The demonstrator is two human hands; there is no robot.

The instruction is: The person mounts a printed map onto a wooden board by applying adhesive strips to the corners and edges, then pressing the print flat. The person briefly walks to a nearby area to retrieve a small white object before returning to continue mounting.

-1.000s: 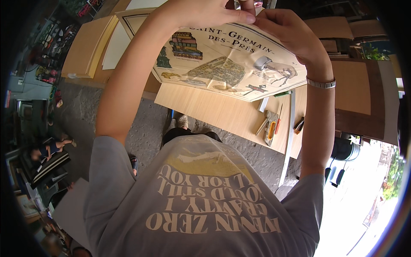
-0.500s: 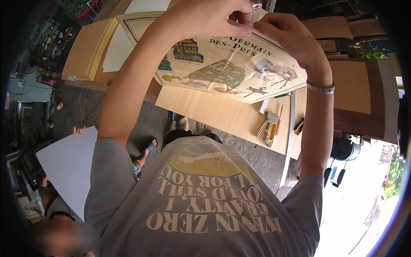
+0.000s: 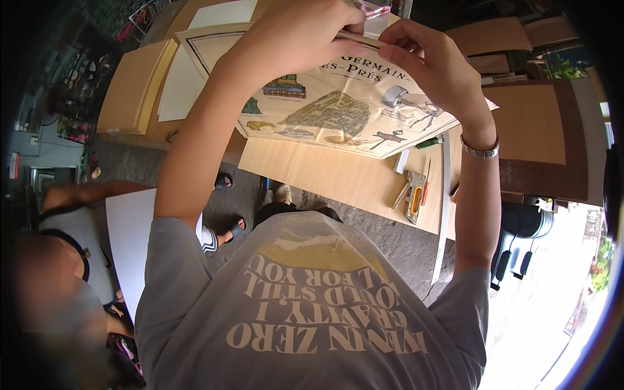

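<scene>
A cream illustrated poster (image 3: 331, 117) with dark lettering and drawings is held up at a tilt over the wooden workbench, its surface wrinkled. My left hand (image 3: 328, 26) pinches its upper edge, with some fingers hidden behind it. Just to the right, my right hand (image 3: 432, 62) has thumb and fingers closed on the same edge. Past my left fingers shows a small shiny, pinkish clear item (image 3: 375, 11); whether I touch it I cannot tell. Under the poster's lower edge lies a light wood panel (image 3: 312, 166).
On the panel's right side lie a staple gun (image 3: 414, 198), a red-handled screwdriver (image 3: 426, 188), a long metal ruler (image 3: 446, 195) and a green object (image 3: 429, 142). Stacked boards (image 3: 133, 88) stand at the left. A person holding a white sheet (image 3: 130, 240) is at lower left.
My right hand has shifted slightly along the poster's upper edge, fingers bent differently. The person at lower left has come closer, and the white sheet has moved behind my left arm.
</scene>
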